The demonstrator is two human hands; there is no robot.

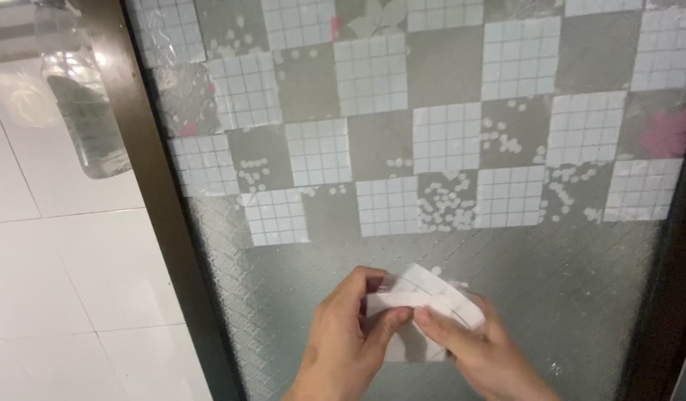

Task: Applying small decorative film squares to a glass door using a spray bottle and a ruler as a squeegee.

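White folded paper pinched between left hand and right hand.

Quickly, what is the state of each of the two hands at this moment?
Left hand: closed, pinching the white folded paper between thumb and fingers.
Right hand: closed on the same paper, against the patterned glass door.
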